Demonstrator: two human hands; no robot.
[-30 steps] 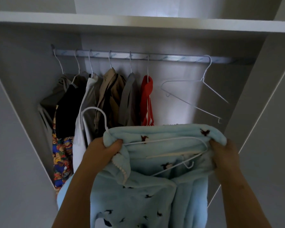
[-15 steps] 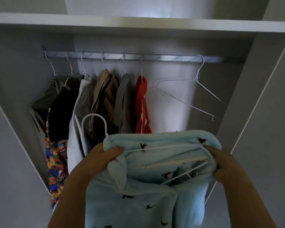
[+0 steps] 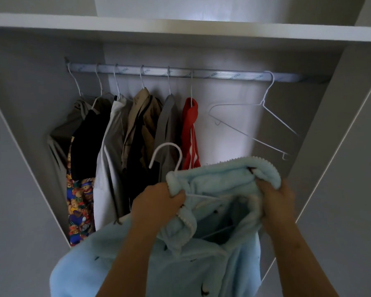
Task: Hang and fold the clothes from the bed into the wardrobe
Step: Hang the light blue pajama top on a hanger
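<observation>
White wardrobe (image 3: 351,116) open ahead, rail (image 3: 223,75) across its top, hung clothes (image 3: 137,136) under rail's left half. Below rail, pale blue fleece garment (image 3: 212,266) held up, half threaded on white hanger (image 3: 180,155). Left grip (image 3: 159,202) curled round collar and hanger neck; right grip (image 3: 281,202) bunching the other shoulder. Seat both shoulders squarely first, then raise hook onto rail's bare right stretch.

1. A shelf (image 3: 180,28) runs above the rail (image 3: 223,75).
2. Hung clothes (image 3: 124,133) crowd the rail's left half; a bare hanger (image 3: 266,108) hangs to their right.
3. In front, below the rail, the left hand (image 3: 159,202) and right hand (image 3: 281,202) hold a fleece garment (image 3: 201,254) between them.
4. The hook (image 3: 167,144) of its hanger sticks up above the left hand.
</observation>
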